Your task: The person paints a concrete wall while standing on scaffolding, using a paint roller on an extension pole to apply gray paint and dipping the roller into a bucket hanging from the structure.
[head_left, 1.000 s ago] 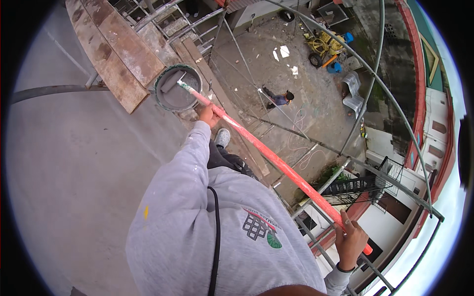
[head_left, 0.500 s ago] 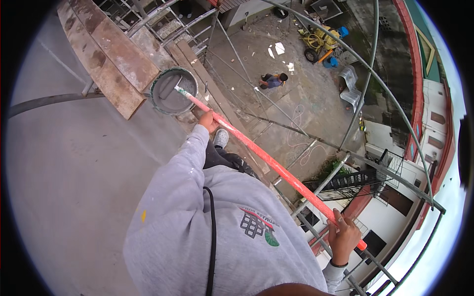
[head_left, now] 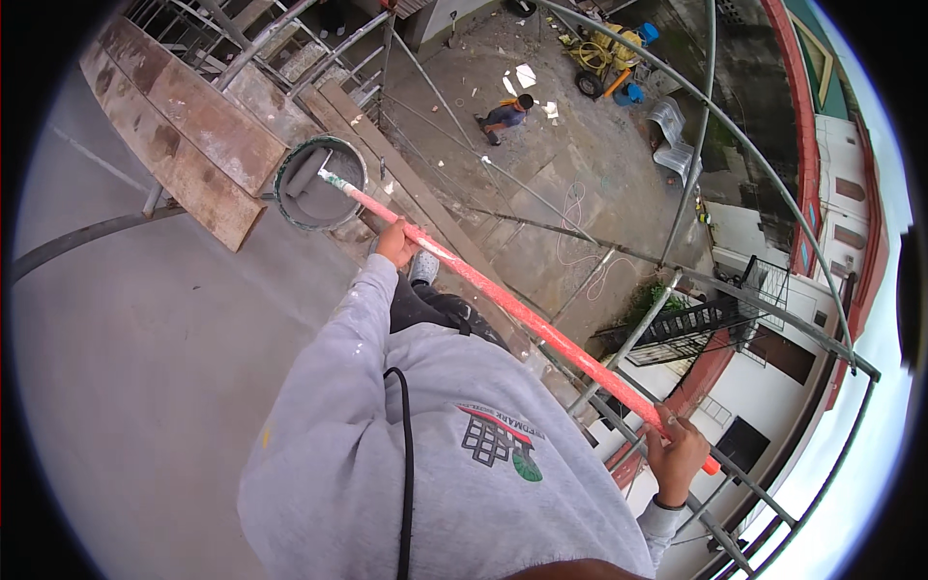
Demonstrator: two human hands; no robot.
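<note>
A paint roller with a long red pole [head_left: 541, 329] slants across my front from upper left to lower right. Close to the roller end, my left hand [head_left: 394, 243] is wrapped round the pole. My right hand [head_left: 679, 457] grips it near its lower-right end. The grey-coated roller sleeve [head_left: 305, 173] is inside a round bucket [head_left: 281, 201], against its upper-left side, over grey paint [head_left: 327, 203]. How deep the sleeve sits in the paint I cannot tell. The bucket stands on the scaffold boards beside my shoe [head_left: 423, 268].
Worn planks [head_left: 184, 126] lie left of the bucket, beside a smooth grey wall [head_left: 145, 338]. Scaffold tubes [head_left: 633, 329] cross on my right. Far below, a person [head_left: 505, 118] is on the concrete ground, near a yellow machine [head_left: 611, 53] and a dark metal staircase [head_left: 686, 333].
The scene has shifted left and slightly up in view. The roller sleeve sits nearer the bucket's upper-left side and shows more plainly. Both hands keep their hold. The person below has moved farther off.
</note>
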